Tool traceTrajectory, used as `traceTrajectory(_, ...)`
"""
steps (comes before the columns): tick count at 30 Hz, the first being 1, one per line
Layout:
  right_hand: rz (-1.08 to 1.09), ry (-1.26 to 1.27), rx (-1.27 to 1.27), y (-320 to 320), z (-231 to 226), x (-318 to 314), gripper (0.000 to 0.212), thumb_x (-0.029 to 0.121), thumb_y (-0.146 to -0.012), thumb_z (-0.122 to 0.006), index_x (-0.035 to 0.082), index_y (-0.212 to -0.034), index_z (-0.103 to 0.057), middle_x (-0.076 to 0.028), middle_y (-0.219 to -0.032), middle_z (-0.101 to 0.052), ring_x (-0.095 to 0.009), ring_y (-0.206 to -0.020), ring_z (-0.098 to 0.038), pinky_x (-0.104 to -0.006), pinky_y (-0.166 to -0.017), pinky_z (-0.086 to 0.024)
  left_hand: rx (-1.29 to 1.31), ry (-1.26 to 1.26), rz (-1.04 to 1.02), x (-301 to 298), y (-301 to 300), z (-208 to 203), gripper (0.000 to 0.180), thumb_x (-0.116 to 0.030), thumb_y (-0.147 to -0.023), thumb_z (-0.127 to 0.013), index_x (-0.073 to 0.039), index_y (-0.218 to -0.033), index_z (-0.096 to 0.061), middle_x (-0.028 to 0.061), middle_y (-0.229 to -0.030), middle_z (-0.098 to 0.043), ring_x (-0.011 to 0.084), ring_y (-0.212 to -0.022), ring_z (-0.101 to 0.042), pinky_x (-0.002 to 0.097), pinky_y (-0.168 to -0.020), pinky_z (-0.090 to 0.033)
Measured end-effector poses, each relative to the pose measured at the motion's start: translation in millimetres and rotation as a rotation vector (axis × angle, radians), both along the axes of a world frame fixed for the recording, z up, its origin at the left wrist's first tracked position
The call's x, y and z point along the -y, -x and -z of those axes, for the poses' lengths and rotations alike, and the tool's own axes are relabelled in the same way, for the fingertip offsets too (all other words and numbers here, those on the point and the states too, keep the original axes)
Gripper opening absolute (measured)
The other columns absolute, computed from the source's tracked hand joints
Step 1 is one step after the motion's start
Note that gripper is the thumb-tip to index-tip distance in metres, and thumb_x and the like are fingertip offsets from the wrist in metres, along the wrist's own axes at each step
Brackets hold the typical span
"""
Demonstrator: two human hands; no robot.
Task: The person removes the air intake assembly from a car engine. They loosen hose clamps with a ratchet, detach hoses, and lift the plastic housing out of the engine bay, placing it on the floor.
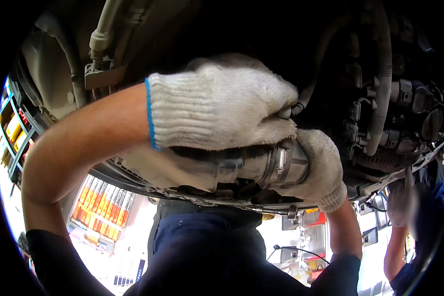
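White knit work gloves cover both of my hands. My left hand (227, 106), with a blue cuff edge, reaches across from the left above a wide dark air intake duct (227, 167). Its fingers are bent and pinched at the lower end of a thin hose (308, 96); the fingertips partly hide the joint. Around the right end of the duct, from the side and below, curls my right hand (325, 165). A metal hose clamp (280, 160) circles the duct just left of that hand. Most of the right fingers are hidden behind the duct.
Ribbed conduit (380, 98) and connectors (404, 91) fill the engine bay's right side. A metal tool (292, 212) lies along the near edge. Shelved boxes (101, 207) stand lower left. At far right, a co-worker's gloved hand (397, 204) reaches up to the vehicle.
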State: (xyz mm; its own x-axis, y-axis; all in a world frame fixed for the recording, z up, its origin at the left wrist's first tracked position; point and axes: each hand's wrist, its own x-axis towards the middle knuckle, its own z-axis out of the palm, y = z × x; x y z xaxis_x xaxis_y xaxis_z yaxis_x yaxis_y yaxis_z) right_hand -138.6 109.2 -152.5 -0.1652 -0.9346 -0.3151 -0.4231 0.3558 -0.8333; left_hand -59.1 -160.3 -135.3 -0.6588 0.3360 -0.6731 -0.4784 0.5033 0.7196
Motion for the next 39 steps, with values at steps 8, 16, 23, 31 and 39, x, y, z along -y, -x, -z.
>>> traceTrajectory(8,0.080,-0.248,-0.002,-14,-26,8,0.089,0.028,-0.057,-0.099,0.004,-0.133,-0.058,-0.016,-0.117,-0.066,-0.035,-0.107,-0.067,-0.0457,-0.096,-0.054,0.062,0.019,-0.009,1,-2,-6,0.052,-0.053,-0.104,-0.061,-0.004,-0.117,-0.071,0.0155,-0.095,-0.071,0.0260,-0.085,-0.069,0.0393,-0.079,-0.057)
traceTrajectory(16,0.002,-0.374,0.072,7,-53,30,0.098,0.026,-0.064,-0.099,0.000,-0.146,-0.049,-0.024,-0.140,-0.055,-0.041,-0.124,-0.061,-0.0501,-0.111,-0.050,-0.059,0.099,-0.205,44,-45,-29,0.054,-0.052,-0.104,-0.057,-0.001,-0.115,-0.071,0.0118,-0.080,-0.071,0.0242,-0.070,-0.069,0.0384,-0.068,-0.058)
traceTrajectory(23,0.012,-0.258,0.230,17,-49,41,0.089,0.026,-0.064,-0.098,0.003,-0.139,-0.057,-0.022,-0.139,-0.057,-0.038,-0.126,-0.061,-0.0498,-0.108,-0.051,-0.146,0.053,-0.361,35,-87,-35,0.046,-0.043,-0.088,-0.080,-0.001,-0.105,-0.072,0.0127,-0.085,-0.073,0.0239,-0.074,-0.073,0.0349,-0.065,-0.058)
traceTrajectory(31,-0.070,-0.030,0.116,5,-34,48,0.077,0.033,-0.062,-0.099,0.008,-0.127,-0.066,-0.017,-0.128,-0.062,-0.037,-0.122,-0.061,-0.0507,-0.098,-0.054,-0.208,0.035,-0.445,40,-100,-30,0.039,-0.035,-0.081,-0.088,-0.001,-0.093,-0.072,0.0126,-0.081,-0.070,0.0235,-0.069,-0.070,0.0333,-0.062,-0.055)
traceTrajectory(39,-0.033,0.133,0.057,7,-31,48,0.081,0.038,-0.070,-0.096,0.005,-0.132,-0.058,-0.020,-0.131,-0.059,-0.035,-0.119,-0.060,-0.0477,-0.095,-0.053,-0.830,0.295,-0.524,20,-126,-31,0.040,-0.029,-0.078,-0.088,-0.002,-0.103,-0.071,0.0152,-0.100,-0.071,0.0256,-0.092,-0.071,0.0388,-0.080,-0.058)
